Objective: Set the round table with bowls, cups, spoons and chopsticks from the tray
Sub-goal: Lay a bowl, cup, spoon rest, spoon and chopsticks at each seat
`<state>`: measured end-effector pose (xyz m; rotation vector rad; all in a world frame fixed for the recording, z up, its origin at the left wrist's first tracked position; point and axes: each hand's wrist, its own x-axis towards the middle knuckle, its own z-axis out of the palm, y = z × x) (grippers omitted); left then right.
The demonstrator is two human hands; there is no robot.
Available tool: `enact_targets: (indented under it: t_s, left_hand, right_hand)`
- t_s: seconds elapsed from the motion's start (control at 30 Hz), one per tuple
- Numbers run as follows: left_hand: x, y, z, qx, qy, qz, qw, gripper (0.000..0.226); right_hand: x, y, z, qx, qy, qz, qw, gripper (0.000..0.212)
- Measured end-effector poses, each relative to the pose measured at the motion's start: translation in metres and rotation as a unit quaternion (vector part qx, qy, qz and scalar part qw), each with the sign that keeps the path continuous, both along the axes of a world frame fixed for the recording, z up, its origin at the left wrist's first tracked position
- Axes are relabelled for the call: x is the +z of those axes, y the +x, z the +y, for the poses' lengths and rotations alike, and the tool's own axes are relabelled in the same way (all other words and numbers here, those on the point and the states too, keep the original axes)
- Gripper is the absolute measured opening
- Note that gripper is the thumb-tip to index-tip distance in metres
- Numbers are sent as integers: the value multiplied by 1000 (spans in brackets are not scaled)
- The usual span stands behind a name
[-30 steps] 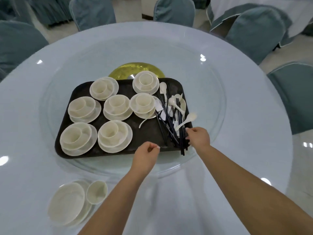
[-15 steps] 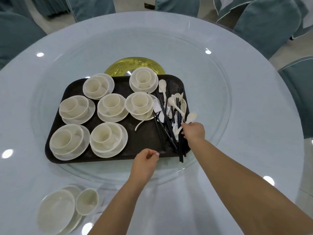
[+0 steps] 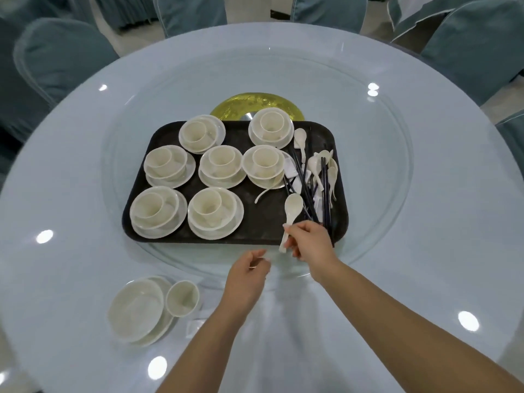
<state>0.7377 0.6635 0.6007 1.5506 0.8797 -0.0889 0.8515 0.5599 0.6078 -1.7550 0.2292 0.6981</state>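
Observation:
A dark tray (image 3: 261,222) sits on the glass turntable (image 3: 382,194) of the round table (image 3: 71,251). It carries several cream bowl-and-cup stacks (image 3: 215,212) and, at its right end, a heap of white spoons and dark chopsticks (image 3: 319,177). My right hand (image 3: 309,241) pinches a white spoon (image 3: 290,214) by its handle at the tray's near right corner, bowl end up. My left hand (image 3: 248,275) hovers just below the tray's front edge, fingers loosely curled, holding nothing. A bowl on a plate (image 3: 136,307) and a cup (image 3: 182,297) stand on the table at my near left.
A gold centre disc (image 3: 255,104) shows behind the tray. Blue-covered chairs (image 3: 56,61) ring the table's far side. A small white piece (image 3: 195,326) lies on the table beside the set cup.
My right hand has lifted a white spoon out of the heap and drawn it toward the tray's near edge. My left hand has stayed near the tray's front edge.

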Motion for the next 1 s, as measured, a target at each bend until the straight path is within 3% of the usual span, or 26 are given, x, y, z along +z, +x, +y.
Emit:
enact_targets:
  t_s: [0.17, 0.47, 0.77, 0.9, 1.0]
  left_hand:
    - [6, -49, 15, -15, 1, -4, 1000, 16]
    - [-2, -145, 46, -13, -11, -19, 1000, 29]
    - [-17, -198, 70, 18, -45, -5, 999, 27]
    - [-28, -212, 75, 37, -64, 19, 997, 21]
    - [-37, -217, 78, 46, -70, 49, 995, 17]
  right_hand:
    - [-3, -81, 23, 83, 30, 42, 995, 16]
    - [-20, -167, 57, 177, 5, 28, 984, 17]
    - [-46, -196, 60, 266, -74, -64, 959, 40]
    - [-66, -191, 48, 275, -155, -149, 937, 26]
    - [-79, -187, 45, 340, -189, -192, 901, 34]
